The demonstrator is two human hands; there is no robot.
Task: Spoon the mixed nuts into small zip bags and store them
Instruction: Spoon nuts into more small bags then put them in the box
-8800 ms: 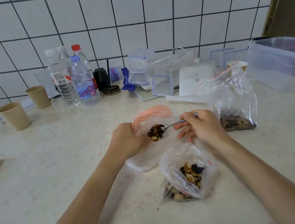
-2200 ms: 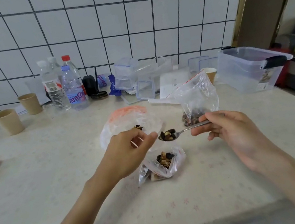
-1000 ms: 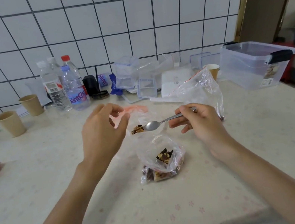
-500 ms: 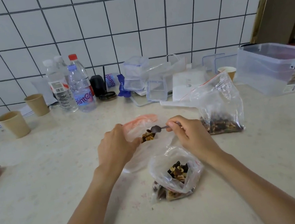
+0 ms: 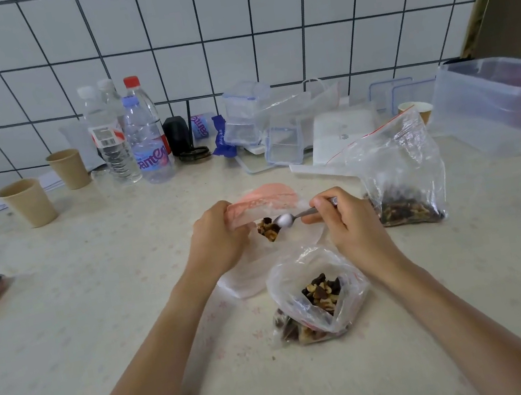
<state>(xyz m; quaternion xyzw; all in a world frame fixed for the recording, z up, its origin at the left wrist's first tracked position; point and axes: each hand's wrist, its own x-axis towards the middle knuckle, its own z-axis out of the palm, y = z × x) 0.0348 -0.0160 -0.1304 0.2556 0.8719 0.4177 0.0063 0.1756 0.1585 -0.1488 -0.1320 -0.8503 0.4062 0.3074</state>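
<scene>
Now spoon [image 5: 285, 220] emptied, nuts [image 5: 267, 229] dropped into held zip bag [image 5: 260, 204]

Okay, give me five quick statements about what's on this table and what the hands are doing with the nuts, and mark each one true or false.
1. The right hand holds a spoon. True.
2. The left hand rests flat on the table. False: it grips the rim of a small zip bag, holding it open.
3. The bag nearest the camera is open and holds nuts. True.
4. The large zip bag on the right lies flat and empty. False: it stands up with nuts at the bottom.
5. One paper cup sits at the left. False: there are two paper cups.
</scene>
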